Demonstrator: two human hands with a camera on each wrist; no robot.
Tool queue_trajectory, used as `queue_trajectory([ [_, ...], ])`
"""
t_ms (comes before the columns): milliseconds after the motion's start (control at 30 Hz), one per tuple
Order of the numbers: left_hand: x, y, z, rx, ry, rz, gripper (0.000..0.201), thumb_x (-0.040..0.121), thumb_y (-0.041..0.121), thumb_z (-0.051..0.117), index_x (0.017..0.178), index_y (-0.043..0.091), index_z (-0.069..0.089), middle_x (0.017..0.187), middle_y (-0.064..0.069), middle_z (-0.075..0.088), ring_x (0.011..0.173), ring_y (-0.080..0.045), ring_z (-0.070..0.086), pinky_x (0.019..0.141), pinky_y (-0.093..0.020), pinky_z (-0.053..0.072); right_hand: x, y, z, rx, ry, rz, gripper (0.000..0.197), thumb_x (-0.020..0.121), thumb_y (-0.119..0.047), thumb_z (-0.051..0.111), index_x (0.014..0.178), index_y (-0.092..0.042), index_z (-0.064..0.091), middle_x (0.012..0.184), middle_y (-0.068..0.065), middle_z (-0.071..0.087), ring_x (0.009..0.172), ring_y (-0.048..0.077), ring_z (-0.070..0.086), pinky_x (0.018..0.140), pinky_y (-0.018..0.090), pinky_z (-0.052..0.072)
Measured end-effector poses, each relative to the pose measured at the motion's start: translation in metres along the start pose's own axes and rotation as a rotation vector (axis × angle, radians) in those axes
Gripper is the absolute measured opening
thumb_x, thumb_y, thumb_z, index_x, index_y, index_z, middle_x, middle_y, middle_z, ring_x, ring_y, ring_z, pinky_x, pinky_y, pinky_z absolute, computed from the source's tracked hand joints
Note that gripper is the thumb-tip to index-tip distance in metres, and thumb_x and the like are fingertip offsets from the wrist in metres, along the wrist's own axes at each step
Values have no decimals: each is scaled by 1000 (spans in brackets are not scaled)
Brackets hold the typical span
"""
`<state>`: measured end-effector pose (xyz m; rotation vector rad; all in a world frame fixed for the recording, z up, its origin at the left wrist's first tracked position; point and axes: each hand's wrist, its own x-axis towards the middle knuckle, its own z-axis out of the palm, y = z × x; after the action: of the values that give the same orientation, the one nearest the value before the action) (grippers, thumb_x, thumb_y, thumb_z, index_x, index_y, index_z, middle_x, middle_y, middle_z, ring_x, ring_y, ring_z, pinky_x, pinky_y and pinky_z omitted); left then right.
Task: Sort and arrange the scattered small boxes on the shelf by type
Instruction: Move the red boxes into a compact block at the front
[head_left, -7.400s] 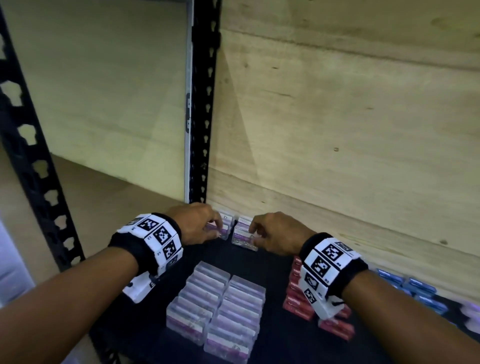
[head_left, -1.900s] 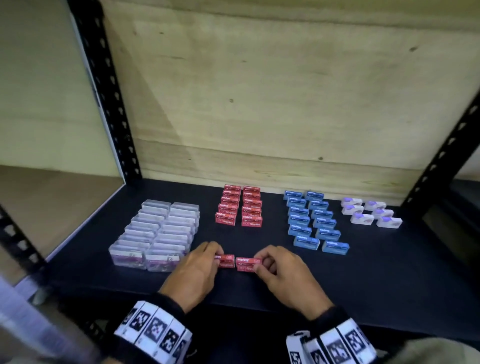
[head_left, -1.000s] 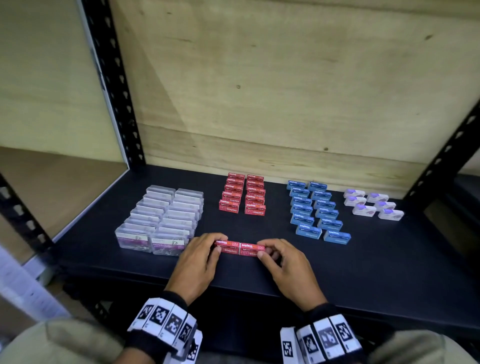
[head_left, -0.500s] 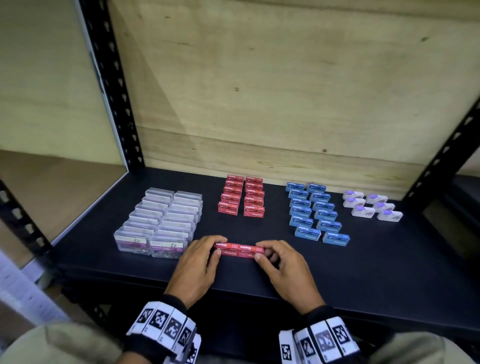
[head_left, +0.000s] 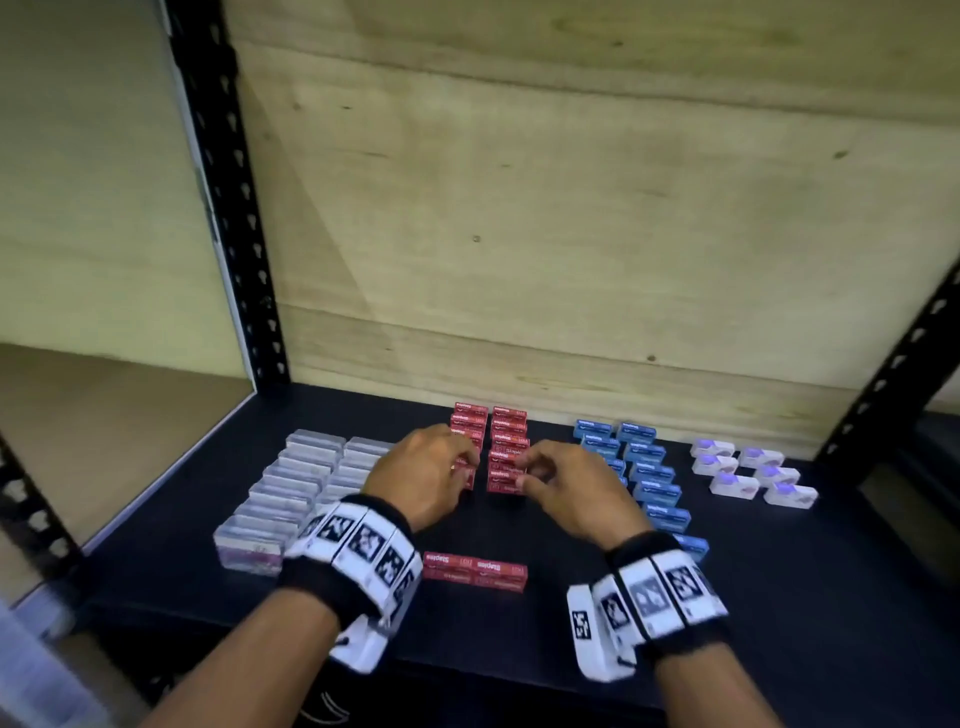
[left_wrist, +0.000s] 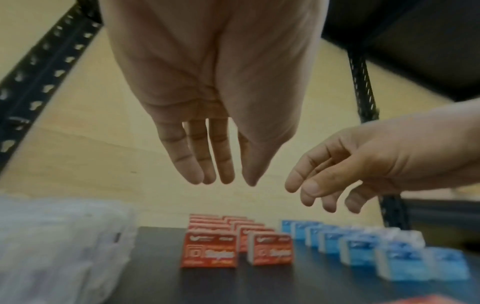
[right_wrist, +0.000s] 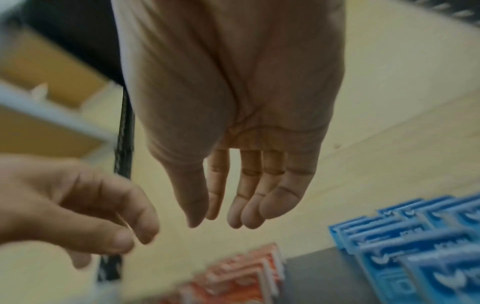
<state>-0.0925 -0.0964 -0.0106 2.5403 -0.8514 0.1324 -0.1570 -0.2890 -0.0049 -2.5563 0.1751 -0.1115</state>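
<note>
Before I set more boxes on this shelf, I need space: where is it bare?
Bare shelf lies along the front right, nearer than the blue boxes and white boxes. A narrow strip runs between the red rows and the front red pair. The rows themselves are crowded, and the left hand and right hand hover over the red ones.

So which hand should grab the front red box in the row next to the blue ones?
Probably the right hand: it hovers open by that red box, while the left hand is over the other red row.
</note>
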Motion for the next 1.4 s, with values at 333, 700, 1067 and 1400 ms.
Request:
queue_trajectory([
  [333,57,-13,4,368,-418,-177,33,85,10,63,114,26,61,120,-1,61,105,-24,61,89,-38,53,55,11,16,-271,-188,134,20,87,-26,72,105,-29,65,110,-2,68,100,19,64,92,35,52],
  [700,64,2,2,447,-457,-208,31,87,6,62,117,14,65,119,-6,63,105,-26,62,91,-40,53,46,8,8,-245,-147,154,16,85,-28,74,100,-29,67,103,-4,70,97,17,65,91,37,53],
  [1067,-24,3,-17,407,-383,-154,25,88,7,52,105,17,69,109,-7,65,104,-26,62,87,-37,52,-25,14,8,-259,-249,100,14,79,-34,79,81,-31,66,84,-13,69,85,10,66,83,32,55],
  [1400,-45,-4,-6,221,-486,-134,37,82,8,66,112,30,60,112,6,64,101,-14,61,86,-26,50,-41,5,9,-287,-292,93,21,78,-32,79,93,-33,64,95,-10,65,94,14,62,86,30,51],
])
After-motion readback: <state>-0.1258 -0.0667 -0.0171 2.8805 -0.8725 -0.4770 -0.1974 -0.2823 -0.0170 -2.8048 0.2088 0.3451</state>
